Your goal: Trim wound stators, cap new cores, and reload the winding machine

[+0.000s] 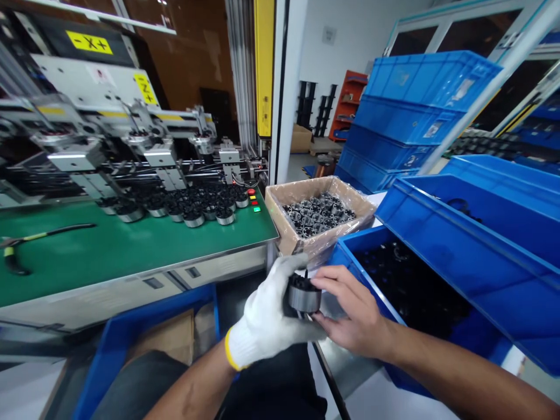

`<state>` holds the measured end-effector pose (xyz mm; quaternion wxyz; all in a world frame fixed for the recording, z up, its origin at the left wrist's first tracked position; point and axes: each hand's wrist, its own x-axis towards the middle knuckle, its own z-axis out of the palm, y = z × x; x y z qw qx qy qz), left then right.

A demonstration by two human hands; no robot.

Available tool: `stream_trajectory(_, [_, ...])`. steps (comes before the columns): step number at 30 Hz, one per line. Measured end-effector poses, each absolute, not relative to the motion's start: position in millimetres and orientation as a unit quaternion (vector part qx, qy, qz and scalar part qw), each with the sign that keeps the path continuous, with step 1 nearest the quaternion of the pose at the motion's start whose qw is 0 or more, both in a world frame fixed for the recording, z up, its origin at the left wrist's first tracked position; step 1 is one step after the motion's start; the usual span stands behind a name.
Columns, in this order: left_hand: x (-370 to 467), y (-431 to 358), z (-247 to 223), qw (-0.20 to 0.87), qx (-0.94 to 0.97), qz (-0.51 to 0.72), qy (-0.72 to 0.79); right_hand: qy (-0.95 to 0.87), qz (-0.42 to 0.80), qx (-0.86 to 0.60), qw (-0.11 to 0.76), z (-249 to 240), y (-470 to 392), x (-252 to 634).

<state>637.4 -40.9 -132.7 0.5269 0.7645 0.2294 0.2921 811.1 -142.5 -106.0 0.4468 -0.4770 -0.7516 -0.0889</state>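
A round motor stator (pixel 305 298), a silver metal ring with black plastic parts on its top, is held between both hands in front of me. My left hand (pixel 271 309), in a white glove with a yellow cuff, is closed round its left side. My bare right hand (pixel 352 312) grips the right side, fingertips at the black top edge and thumb low on the ring. Several similar stators (pixel 193 217) stand grouped on the green work surface (pixel 131 251) at the left. More metal rings (pixel 312 214) fill a plastic-lined cardboard box (pixel 286 233) just beyond my hands.
At right, a blue bin (pixel 354 248) holds dark small parts, with another blue bin (pixel 459 233) tilted over it. Blue crates (pixel 420 105) are stacked behind. Pliers (pixel 17 251) lie on the green surface before a machine (pixel 161 160) with lit buttons (pixel 254 201).
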Motion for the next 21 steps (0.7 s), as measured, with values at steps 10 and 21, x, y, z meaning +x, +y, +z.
stream_trajectory(10, [633.8, -23.8, -150.9, 0.589, 0.738, 0.312, 0.111, -0.759, -0.105, -0.478, 0.430, -103.5, -143.3, 811.1])
stream_trajectory(21, [631.1, -21.3, -146.5, 0.449, 0.776, 0.408, 0.172, -0.737, -0.063, -0.579, 0.345, -118.7, -142.7, 811.3])
